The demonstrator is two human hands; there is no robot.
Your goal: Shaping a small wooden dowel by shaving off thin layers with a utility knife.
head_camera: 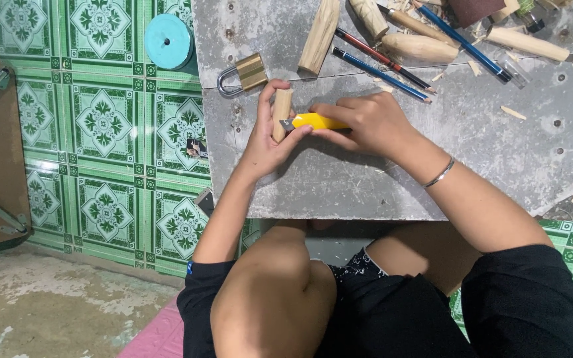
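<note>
My left hand (264,140) grips a short pale wooden stick (281,111), holding it upright against the grey board (379,179). My right hand (369,122) holds a yellow utility knife (314,121), its blade tip touching the side of the stick. A thin metal bangle sits on my right wrist. Both forearms reach forward over my bent knees.
A brass padlock (247,73) lies just beyond the stick. Several carved wooden pieces (419,46), blue and red pencils (379,69) and wood shavings lie at the board's far side. A round teal lid (168,41) rests on the green patterned floor tiles at left.
</note>
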